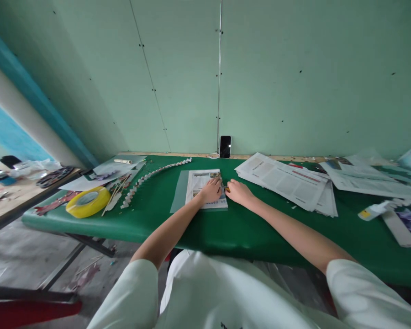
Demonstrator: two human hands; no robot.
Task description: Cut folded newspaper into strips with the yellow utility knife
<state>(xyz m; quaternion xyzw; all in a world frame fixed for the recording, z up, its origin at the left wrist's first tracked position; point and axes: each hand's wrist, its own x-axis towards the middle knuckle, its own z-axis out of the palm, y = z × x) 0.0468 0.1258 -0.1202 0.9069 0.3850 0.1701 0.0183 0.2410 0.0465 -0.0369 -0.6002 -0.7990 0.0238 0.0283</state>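
Printed newspaper [195, 181] lying over translucent sheet [179, 192] on green tabletop [150, 219]. Left hand [211, 189] directly on top, palm down, fingers fairly flat. Right hand [239, 191] at newspaper's right edge, curled round small yellowish tool [227, 189], mostly hidden. Farther off, phone [225, 147] upright against green wall [277, 91]; loose pages [284, 180] to right.

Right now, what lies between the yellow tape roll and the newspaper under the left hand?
Thin sticks, a pale scrap, a zigzag strip, green cover, then a translucent sheet: head view.

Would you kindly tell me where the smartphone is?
In the head view, the smartphone stands upright before the green wall, just right of centre, beyond the left hand and right hand.
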